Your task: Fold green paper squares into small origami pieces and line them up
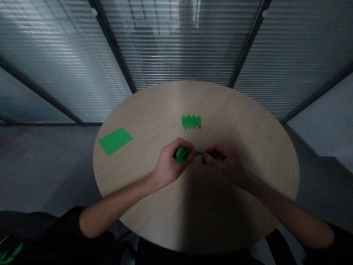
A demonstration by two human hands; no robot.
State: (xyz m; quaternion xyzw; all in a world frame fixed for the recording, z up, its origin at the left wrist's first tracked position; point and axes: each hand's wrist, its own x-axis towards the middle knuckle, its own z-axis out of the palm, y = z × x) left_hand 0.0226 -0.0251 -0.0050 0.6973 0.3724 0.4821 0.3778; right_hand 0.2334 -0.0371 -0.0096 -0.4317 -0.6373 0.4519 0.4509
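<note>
Over the middle of the table, my left hand [172, 162] is closed around a folded piece of green paper [182, 153]. A narrow pointed end of that paper sticks out past the left fingertips toward the right. My right hand [223, 160] pinches this tip between thumb and fingers, so both hands hold the same piece. Part of the paper is hidden inside the left hand. Just beyond the hands lies a zigzag-edged green folded paper piece [191, 121], apart from both of them.
A flat green sheet of paper [116, 141] lies near the left edge of the round wooden table [154, 106]. Behind the table stand glass panels with blinds [179, 55] and dark frames. My right arm casts a shadow on the near part of the tabletop.
</note>
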